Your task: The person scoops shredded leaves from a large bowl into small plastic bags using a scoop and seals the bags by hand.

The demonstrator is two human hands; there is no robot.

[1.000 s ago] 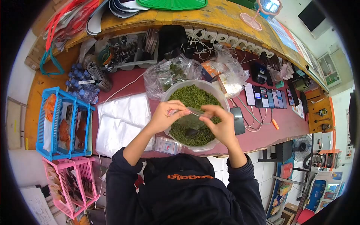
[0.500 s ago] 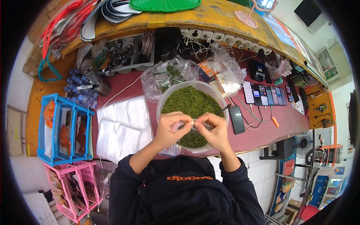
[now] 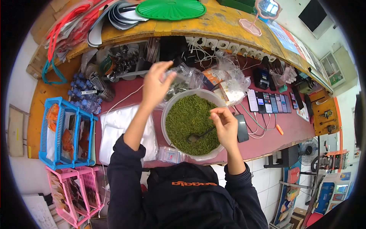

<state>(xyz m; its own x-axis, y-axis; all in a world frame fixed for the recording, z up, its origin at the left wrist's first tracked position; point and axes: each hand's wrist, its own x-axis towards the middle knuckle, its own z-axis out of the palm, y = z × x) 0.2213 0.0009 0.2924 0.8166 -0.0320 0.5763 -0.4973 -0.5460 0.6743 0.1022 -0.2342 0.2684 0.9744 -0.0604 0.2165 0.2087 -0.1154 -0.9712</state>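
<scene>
A round translucent tub [image 3: 164, 128] holds finely chopped green leaves [image 3: 188, 114], with a dark spoon [image 3: 193, 138] lying on them. My left hand [image 3: 155, 83] is raised beyond the tub's left rim, thumb and forefinger apart. Beneath and behind it lies a clear plastic bag [image 3: 190, 76] with green packets inside. My right hand [image 3: 225, 126] hovers over the tub's right side near the spoon handle. Its thumb and fingers are pinched together; anything between them is too small to make out. A small clear packet [image 3: 171, 155] lies at the table's front edge.
Flat white plastic bags [image 3: 129, 133] lie left of the tub, beside a blue basket [image 3: 68, 129]. On the right are a dark phone [image 3: 242, 129], charging cables, and a row of phones [image 3: 268, 102]. A yellow shelf [image 3: 213, 26] overhangs the back.
My hands, which were together over the tub, have separated. The left moved up and left toward the plastic bag; the right shifted slightly right. The spoon in the leaves now shows fully.
</scene>
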